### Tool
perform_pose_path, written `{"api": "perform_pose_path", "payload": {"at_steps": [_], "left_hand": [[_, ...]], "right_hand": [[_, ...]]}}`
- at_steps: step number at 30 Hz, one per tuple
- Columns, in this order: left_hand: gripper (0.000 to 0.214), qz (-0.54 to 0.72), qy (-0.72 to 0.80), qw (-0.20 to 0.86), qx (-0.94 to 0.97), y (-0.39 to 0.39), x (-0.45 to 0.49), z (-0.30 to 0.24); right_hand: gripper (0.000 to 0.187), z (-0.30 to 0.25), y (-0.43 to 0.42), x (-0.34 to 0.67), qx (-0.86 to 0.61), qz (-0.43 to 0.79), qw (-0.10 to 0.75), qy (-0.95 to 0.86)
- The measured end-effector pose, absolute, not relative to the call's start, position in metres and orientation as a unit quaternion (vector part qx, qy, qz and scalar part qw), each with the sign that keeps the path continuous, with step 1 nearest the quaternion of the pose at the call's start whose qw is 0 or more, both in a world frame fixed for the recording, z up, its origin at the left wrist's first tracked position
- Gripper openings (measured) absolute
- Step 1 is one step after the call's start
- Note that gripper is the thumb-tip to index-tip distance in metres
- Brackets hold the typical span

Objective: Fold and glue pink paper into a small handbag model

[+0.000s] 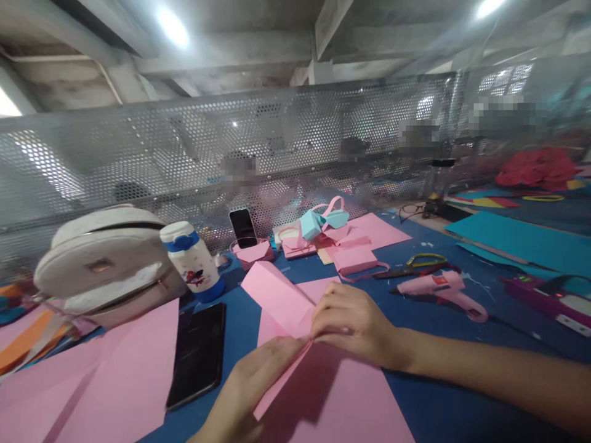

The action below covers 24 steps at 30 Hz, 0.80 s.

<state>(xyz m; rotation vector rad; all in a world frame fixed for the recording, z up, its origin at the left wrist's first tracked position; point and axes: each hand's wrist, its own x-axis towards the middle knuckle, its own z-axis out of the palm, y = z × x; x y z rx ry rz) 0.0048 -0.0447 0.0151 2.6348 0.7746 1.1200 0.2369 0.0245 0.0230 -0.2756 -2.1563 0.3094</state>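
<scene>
Blue work surface (443, 406); 2 bare hands busy at its middle, toward the near edge. Left hand (263, 375): grasping the folded pink paper (277, 292), fingers laid along its crease. Right hand (353, 320): fingers curled, pinching the same paper at the fold, fingertips meeting those of the left. The paper slants up from the near edge, its far end tilted toward the far left corner. Beneath it, a flat pink sheet (346, 400); whether the hands touch that sheet, cannot tell.

Left of the hands: black phone (198, 354), lying flat, a large pink sheet (129, 375) just beside it. Toward the far left corner, a pale backpack (111, 264), upright, and next to it a white and blue bottle (196, 264).

Far edge, along the perforated panel (277, 123): a 2nd phone (242, 227) propped upright on a small pink paper piece (253, 252); to its right, a light blue paper piece (311, 225) among pink ones.

Right of the hands: pink glue gun (434, 286), yellow-handled tool (425, 261) just behind. Toward the right edge, purple device (540, 298) and teal sheets (517, 240).
</scene>
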Motion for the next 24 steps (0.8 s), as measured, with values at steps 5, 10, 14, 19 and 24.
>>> {"api": "perform_pose_path", "payload": {"at_steps": [5, 10, 14, 19, 24], "left_hand": [[0.048, 0.365, 0.225, 0.043, 0.902, -0.045, 0.01, 0.024], [0.044, 0.33, 0.211, -0.021, 0.92, -0.04, 0.003, 0.021], [0.038, 0.275, 0.22, -0.146, 0.925, -0.038, -0.007, 0.014], [0.038, 0.269, 0.213, -0.184, 0.921, -0.038, -0.008, 0.01], [0.047, 0.257, 0.26, -0.138, 0.921, -0.039, -0.012, -0.006]], "right_hand": [[0.024, 0.025, 0.021, 0.236, -0.104, 0.116, 0.463, -0.873], [0.014, 0.028, 0.031, 0.241, -0.105, 0.087, 0.453, -0.881], [0.013, 0.036, 0.04, 0.246, -0.106, -0.045, 0.417, -0.902], [0.021, 0.045, 0.024, 0.252, -0.141, -0.172, 0.377, -0.899], [0.034, 0.044, -0.016, 0.3, -0.248, -0.091, 0.309, -0.914]]}}
